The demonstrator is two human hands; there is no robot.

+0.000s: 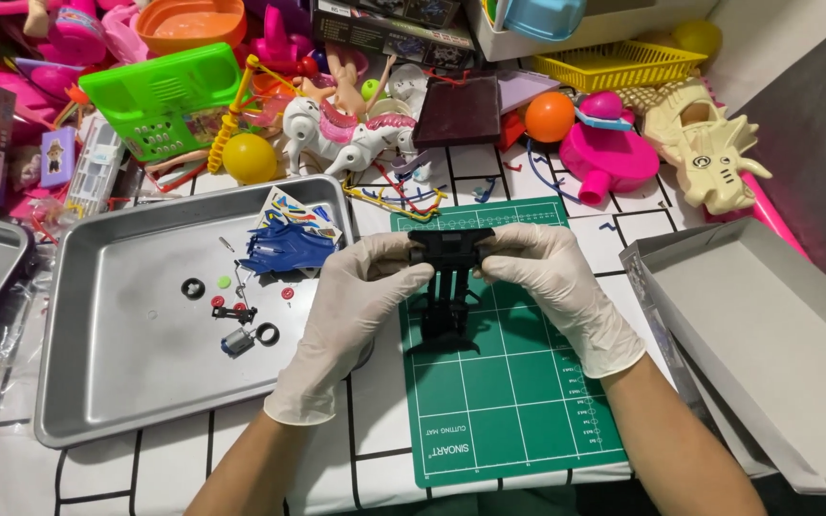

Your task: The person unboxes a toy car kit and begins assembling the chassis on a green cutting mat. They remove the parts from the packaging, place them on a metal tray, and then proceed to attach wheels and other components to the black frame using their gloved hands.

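I see the metal tray point(126, 382) left, green cutting mat point(518, 401) centre. Above the mat, my left hand point(356, 306) and right hand point(552, 277) each pinch an end of the black plastic chassis point(449, 277). Looks light, stiff, thin struts breakable; I'd grip the solid ends.

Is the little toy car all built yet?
Not yet. Both gloved hands, left hand and right hand, hold the black frame over the green mat. The blue car body and small wheels lie loose in the metal tray, not fitted on.
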